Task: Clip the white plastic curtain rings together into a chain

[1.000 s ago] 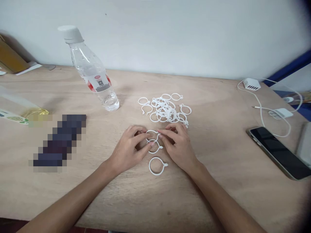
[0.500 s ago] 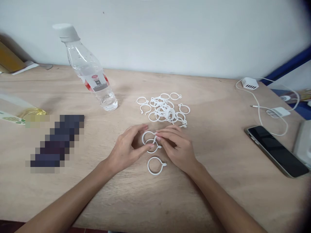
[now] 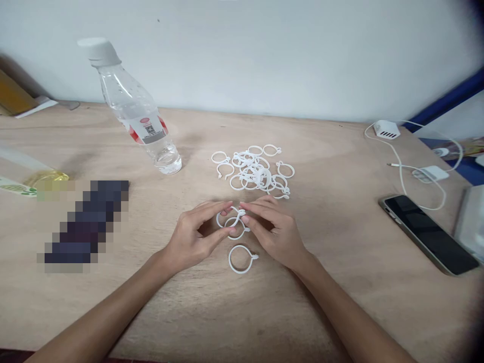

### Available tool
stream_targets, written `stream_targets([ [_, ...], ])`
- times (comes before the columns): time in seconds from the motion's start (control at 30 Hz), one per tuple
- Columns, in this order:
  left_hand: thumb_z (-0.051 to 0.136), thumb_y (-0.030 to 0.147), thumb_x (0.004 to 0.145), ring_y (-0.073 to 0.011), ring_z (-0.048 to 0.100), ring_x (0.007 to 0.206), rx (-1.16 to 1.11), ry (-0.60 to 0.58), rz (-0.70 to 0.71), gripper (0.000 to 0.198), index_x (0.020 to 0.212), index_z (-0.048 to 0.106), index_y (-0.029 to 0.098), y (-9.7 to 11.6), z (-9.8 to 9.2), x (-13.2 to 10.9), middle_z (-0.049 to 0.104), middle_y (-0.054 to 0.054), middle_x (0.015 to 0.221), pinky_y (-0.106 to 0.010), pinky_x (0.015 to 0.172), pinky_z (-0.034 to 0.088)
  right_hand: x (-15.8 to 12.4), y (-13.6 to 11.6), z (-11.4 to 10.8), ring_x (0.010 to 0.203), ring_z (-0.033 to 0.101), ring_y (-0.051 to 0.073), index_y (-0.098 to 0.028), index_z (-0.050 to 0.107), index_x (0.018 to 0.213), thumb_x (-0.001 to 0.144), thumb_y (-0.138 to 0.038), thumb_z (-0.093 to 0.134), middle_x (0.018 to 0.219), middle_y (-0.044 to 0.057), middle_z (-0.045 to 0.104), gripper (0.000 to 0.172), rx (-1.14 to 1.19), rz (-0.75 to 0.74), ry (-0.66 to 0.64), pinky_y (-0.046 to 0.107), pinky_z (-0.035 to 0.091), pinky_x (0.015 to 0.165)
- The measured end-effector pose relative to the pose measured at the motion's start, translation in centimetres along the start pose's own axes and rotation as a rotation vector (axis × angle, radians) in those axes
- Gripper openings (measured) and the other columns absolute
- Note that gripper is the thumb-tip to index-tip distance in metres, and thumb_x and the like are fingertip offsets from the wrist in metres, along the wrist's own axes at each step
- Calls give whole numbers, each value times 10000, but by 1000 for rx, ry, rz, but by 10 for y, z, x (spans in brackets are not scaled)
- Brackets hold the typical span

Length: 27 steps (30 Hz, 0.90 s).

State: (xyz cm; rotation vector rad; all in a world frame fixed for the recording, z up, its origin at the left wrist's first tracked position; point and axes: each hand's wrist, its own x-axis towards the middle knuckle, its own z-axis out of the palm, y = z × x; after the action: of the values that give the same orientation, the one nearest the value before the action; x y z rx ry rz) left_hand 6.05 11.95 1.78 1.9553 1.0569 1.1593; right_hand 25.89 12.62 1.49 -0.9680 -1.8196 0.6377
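A white plastic curtain ring (image 3: 241, 213) with a small clasp is held up between my two hands. My left hand (image 3: 192, 232) closes its fingers and thumb around the ring's left side. My right hand (image 3: 278, 227) pinches the clasp end at the right with thumb and fingertips. Just under the held ring, a second ring (image 3: 236, 238) is partly covered by it and by my left thumb. A third ring (image 3: 230, 262) lies flat on the table, nearer to me. Beyond my hands sits a loose pile of several similar rings (image 3: 260, 174).
On the wooden table (image 3: 196, 312), a clear bottle (image 3: 147, 123) with a white cap stands at the back left. A blurred dark object (image 3: 85, 222) lies left. To the right are a phone (image 3: 427, 234), a white cable (image 3: 401, 176) and a charger (image 3: 386, 129). A wall (image 3: 264, 60) rises behind.
The held ring has turned and tilted a little between my fingers. My left hand's fingertips have come nearer to the right hand's. The other rings stay where they were.
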Motion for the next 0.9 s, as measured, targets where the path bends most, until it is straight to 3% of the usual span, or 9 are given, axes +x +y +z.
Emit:
stream_targets([
  [0.17,741,278,792,-242,683,979,-37,-10,-31,389,1161,660,189,1,0,-1,724,-107,1075,-386,869,555,1,-2,-1,849,620,183,-248,725,1069,885,-174,590,866,39,739,239,66,25,-48,347,546,721],
  [0.9,747,288,785,-217,682,846,-8,-24,-19,318,1062,694,141,5,-2,0,735,-109,948,-323,742,546,2,-2,-5,852,638,161,-253,757,995,886,-174,603,856,18,765,204,133,76,-118,295,552,726],
])
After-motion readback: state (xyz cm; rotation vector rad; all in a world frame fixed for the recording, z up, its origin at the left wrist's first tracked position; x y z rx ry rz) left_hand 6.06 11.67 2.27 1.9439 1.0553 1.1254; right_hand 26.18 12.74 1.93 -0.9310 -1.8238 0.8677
